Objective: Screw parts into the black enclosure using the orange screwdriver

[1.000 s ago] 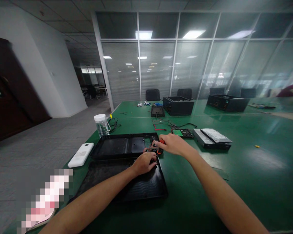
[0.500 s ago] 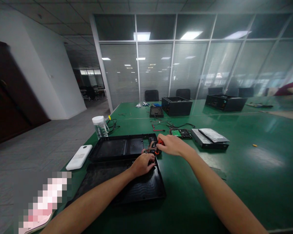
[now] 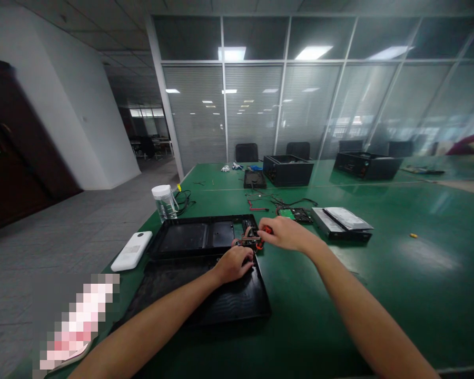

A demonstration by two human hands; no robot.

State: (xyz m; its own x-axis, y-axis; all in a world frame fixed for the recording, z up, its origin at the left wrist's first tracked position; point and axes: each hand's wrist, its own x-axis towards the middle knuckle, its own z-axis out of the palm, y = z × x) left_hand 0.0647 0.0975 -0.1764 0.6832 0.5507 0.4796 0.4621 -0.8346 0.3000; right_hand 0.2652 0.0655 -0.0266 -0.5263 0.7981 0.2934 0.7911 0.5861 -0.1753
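My right hand (image 3: 286, 232) is closed around a screwdriver with a red-orange handle (image 3: 267, 230). Its thin shaft points left, over a bundle of coloured wires (image 3: 239, 242) at the right end of a shallow black case (image 3: 185, 235). An orange ring-like part (image 3: 259, 246) sits just below the handle. My left hand (image 3: 233, 265) rests at the upper right of a black cover panel (image 3: 237, 305), which lies nearer to me than the case. Its fingers are curled together by the case's near edge; what they hold, if anything, is hidden.
A white-lidded bottle (image 3: 164, 202) and a white power bank (image 3: 132, 251) stand left. A green circuit board (image 3: 287, 213), loose cables (image 3: 296, 202) and a drive-like metal box (image 3: 342, 223) lie beyond my right hand. Black computer cases (image 3: 288, 171) stand farther back; a person sits far right.
My right hand has drawn slightly right with the screwdriver, and more of its shaft shows over the wires. My left hand stays at nearly the same place, while the view has shifted a little.
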